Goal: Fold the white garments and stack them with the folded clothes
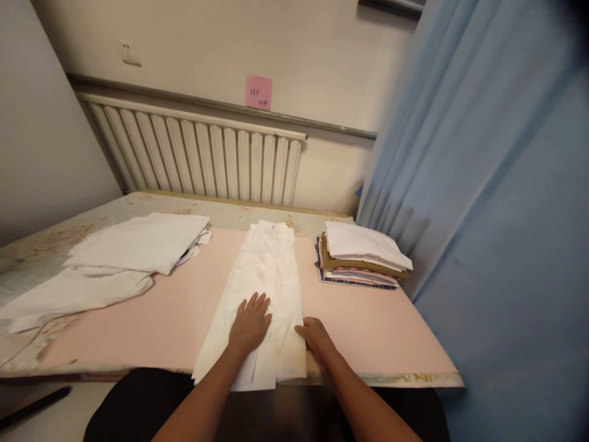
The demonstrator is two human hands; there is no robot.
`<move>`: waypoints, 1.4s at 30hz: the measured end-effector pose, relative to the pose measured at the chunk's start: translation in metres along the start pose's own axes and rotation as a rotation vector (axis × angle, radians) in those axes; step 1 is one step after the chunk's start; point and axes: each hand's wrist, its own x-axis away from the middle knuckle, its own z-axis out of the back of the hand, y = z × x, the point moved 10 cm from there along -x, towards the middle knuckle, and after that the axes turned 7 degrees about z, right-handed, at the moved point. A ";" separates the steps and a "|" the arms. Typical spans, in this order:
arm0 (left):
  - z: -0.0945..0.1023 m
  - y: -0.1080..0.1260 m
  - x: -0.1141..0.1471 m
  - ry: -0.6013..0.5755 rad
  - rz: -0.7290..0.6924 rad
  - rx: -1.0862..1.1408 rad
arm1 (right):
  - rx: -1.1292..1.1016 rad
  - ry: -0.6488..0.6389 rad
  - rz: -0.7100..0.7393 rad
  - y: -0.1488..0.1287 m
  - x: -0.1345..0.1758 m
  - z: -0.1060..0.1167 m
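A long white garment point(281, 270) lies lengthwise on the pink sheet in front of me, narrow at the far end and wider near me. A small dark label shows at its far end, and its near hem hangs slightly past the table edge. My left hand point(251, 320) rests flat on the garment's middle, fingers stretched out. At the garment's right edge, my right hand point(316, 336) pinches the cloth, with the thumb on top and the other fingers partly hidden.
White clothes point(138, 242) are piled at the left. A stack of folded cloth point(365, 252) sits at the right, beside a blue curtain point(501, 245). Beneath everything is a pink sheet point(184, 319) on a flower-patterned table cover. A radiator point(197, 153) lines the wall behind.
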 end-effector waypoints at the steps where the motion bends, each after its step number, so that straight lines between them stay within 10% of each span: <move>1: -0.001 0.000 0.000 -0.004 0.000 -0.002 | 0.001 -0.001 0.000 0.000 0.000 0.000; 42: 0.001 0.000 0.000 0.000 -0.010 -0.011 | 0.025 -0.006 0.048 -0.009 0.004 0.000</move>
